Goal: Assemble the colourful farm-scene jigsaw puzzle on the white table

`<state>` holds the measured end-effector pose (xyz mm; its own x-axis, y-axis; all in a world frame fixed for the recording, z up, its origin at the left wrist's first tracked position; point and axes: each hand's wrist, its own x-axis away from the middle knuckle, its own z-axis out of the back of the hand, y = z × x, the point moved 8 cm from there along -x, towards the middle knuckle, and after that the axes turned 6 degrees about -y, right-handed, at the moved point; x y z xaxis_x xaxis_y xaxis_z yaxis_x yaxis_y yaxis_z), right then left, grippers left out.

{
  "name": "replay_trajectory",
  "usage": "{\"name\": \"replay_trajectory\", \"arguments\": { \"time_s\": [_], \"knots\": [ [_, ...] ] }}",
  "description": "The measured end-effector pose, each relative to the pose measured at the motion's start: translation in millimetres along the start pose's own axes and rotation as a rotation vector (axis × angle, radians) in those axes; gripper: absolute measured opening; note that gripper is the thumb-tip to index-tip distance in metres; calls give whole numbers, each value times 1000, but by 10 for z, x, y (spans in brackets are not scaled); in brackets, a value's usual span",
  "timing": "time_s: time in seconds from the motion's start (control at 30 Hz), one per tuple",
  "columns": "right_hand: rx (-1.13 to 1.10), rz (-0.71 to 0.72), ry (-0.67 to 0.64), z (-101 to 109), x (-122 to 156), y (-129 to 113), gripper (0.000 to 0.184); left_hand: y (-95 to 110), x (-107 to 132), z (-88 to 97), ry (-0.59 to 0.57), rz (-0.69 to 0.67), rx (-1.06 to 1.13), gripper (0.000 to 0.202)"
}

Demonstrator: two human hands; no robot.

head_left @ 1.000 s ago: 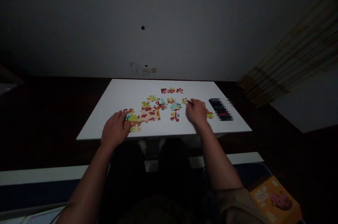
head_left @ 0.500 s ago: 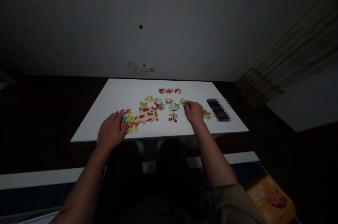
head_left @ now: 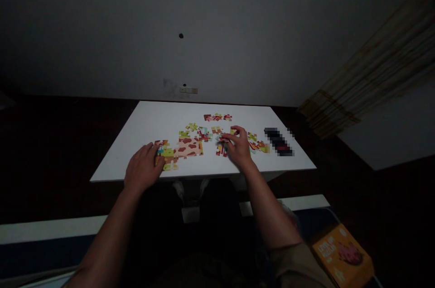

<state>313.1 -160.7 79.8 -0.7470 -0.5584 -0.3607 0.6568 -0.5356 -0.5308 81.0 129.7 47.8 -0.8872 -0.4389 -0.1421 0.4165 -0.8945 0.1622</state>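
Observation:
My left hand [head_left: 143, 165] lies flat at the near left of the white table, its fingers stretched out against a joined group of green and brown puzzle pieces [head_left: 167, 153]. Right of that group is a larger joined section with brown spots on pink [head_left: 189, 146]. Over the loose pieces in the middle, my right hand [head_left: 238, 146] is bent, with a small puzzle piece [head_left: 222, 139] at its thumb, tilted above a dark shadow. The fingers partly hide this piece. Under and beside this hand lies a red-striped piece [head_left: 221, 150]. A yellow-green piece [head_left: 232, 131] shows by the index finger.
Along the back of the white table [head_left: 125, 152] sits a row of red and brown pieces [head_left: 217, 117]. More pieces [head_left: 260, 145] lie right of my right hand, near a pixelated dark object [head_left: 278, 142]. An orange puzzle box [head_left: 343, 254] rests at the lower right.
My right hand has moved left and slightly nearer the middle, uncovering pieces to its right. My left hand stays in place.

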Motion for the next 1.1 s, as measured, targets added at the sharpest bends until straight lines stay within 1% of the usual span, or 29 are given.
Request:
{"name": "replay_trajectory", "arguments": {
  "time_s": [0.07, 0.13, 0.2, 0.23, 0.3, 0.37, 0.43, 0.53, 0.7, 0.9, 1.1],
  "knots": [
    [-135, 1, -17, -114, 55, -92, 29, 11, 9, 17, 2, 6, 4, 58],
    [-240, -19, -8, -208, 105, -148, 22, 21, 21, 30, -3, 14, 14, 58],
    [-316, -47, 35, -262, 142, -160, 14, 22, 30, 36, -12, 29, 27, 57],
    [-356, -39, 73, -270, 153, -166, 11, 21, 33, 35, -20, 37, 32, 58],
    [-452, 45, 177, -242, 168, -191, 10, 23, 36, 33, -34, 45, 34, 60],
    [-539, 176, 278, -193, 186, -227, 15, 25, 35, 28, -45, 50, 23, 61],
    [-579, 274, 326, -170, 201, -252, 18, 23, 33, 22, -52, 56, 6, 61],
    [-564, 316, 313, -183, 205, -270, 19, 20, 31, 20, -44, 60, 4, 60],
    [-506, 299, 267, -210, 216, -279, 20, 27, 34, 28, -23, 48, 21, 59],
    [-475, 214, 226, -251, 212, -221, 20, 16, 30, 12, -35, 48, 22, 61],
    [-445, 171, 184, -255, 196, -247, 22, 14, 29, 23, -36, 54, 38, 59]
  ]
}}
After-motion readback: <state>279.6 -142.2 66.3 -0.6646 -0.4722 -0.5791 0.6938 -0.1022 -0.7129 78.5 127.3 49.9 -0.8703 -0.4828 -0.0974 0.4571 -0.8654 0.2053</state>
